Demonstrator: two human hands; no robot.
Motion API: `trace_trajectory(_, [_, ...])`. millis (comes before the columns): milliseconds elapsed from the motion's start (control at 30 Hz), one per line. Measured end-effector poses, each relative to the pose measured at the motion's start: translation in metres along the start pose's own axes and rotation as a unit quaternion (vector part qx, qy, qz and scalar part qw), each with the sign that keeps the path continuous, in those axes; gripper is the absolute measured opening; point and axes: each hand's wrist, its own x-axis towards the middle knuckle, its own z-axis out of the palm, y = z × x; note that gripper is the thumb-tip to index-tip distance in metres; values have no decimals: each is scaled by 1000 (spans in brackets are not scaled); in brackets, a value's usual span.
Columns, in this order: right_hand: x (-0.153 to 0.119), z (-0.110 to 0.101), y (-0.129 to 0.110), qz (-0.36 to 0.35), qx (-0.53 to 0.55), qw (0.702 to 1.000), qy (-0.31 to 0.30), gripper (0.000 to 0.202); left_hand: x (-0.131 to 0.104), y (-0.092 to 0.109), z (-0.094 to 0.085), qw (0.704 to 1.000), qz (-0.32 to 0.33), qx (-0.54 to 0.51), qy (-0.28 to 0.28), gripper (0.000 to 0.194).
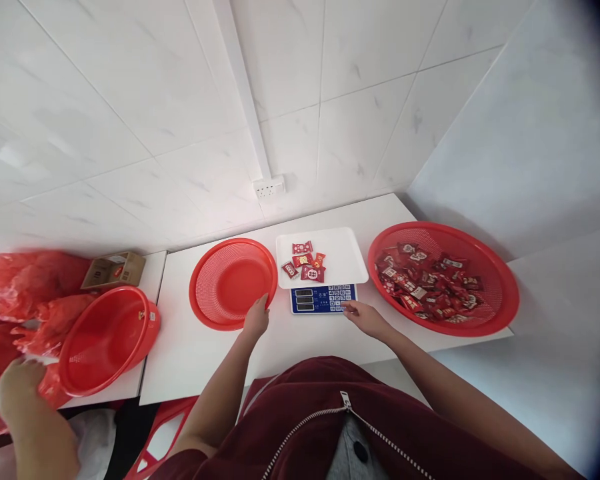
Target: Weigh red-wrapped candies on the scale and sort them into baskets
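Note:
My left hand (257, 319) is closed on the near right rim of a shallow red plastic basket (237, 283), which has nothing in it. In the middle stands a digital scale (324, 300) with a blue keypad panel and a white tray (340, 250) on top. Several small red candy packets (311, 273) lie on the tray's left half. At the keypad's lower right corner is my right hand (364, 319), fingers curled together at the keys, with nothing visible in them. To its right sits a larger red basket (500, 293) holding many wrapped candies (430, 283).
On the left table are a deep red basket (105, 347), red plastic bags (35, 287) and a cardboard box (114, 270). Another person's hand (20, 387) reaches among the bags. A socket (269, 189) is on the tiled wall behind. A red stool (163, 433) stands below.

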Motion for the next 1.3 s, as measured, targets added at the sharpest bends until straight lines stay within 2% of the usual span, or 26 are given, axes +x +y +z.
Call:
trace_trajectory(167, [30,-9,-36,-35,-42,998,40,29,-4,2,4,1000,-7,-5,-4,52])
trace_trajectory(367, [73,-8,-80,-102,-192,973,71,36,-12,-3,5,1000,-9,-9,-16,52])
trace_trajectory(467, [82,-1,-86,-128,-266,954,60,38,-17,-4,6,1000,-8,-10,-25,52])
trace_trajectory(567, [85,4,-85,-140,-288,946,48,42,-23,-5,7,999,-12,-11,-31,52])
trace_trajectory(700, [91,2,-81,-92,-280,953,67,37,-28,-7,7,999,-18,-14,-43,52])
trace_trajectory(800, [97,-5,-80,-36,-239,969,53,25,-29,-8,6,998,-18,-20,-48,52])
trace_trajectory(933, [98,-8,-90,-2,-113,993,32,20,-27,-8,4,998,-11,-24,-56,52])
trace_trajectory(1033, [93,1,-113,-28,67,997,-14,29,-27,-8,2,998,-7,-25,-60,52])
trace_trajectory(1100, [91,11,-130,-71,172,979,-80,39,-26,-8,1,998,-1,-20,-62,53])
trace_trajectory(1133, [92,16,-138,-90,190,972,-104,43,-26,-9,1,998,4,-15,-64,53])
trace_trajectory(1200, [97,26,-146,-119,130,980,-94,44,-25,-9,1,998,14,-5,-68,53])
trace_trajectory(1267, [105,33,-146,-129,-18,991,-28,42,-24,-10,1,997,22,2,-70,53])
trace_trajectory(1300, [110,36,-143,-126,-96,987,4,42,-24,-11,1,997,23,2,-70,53])
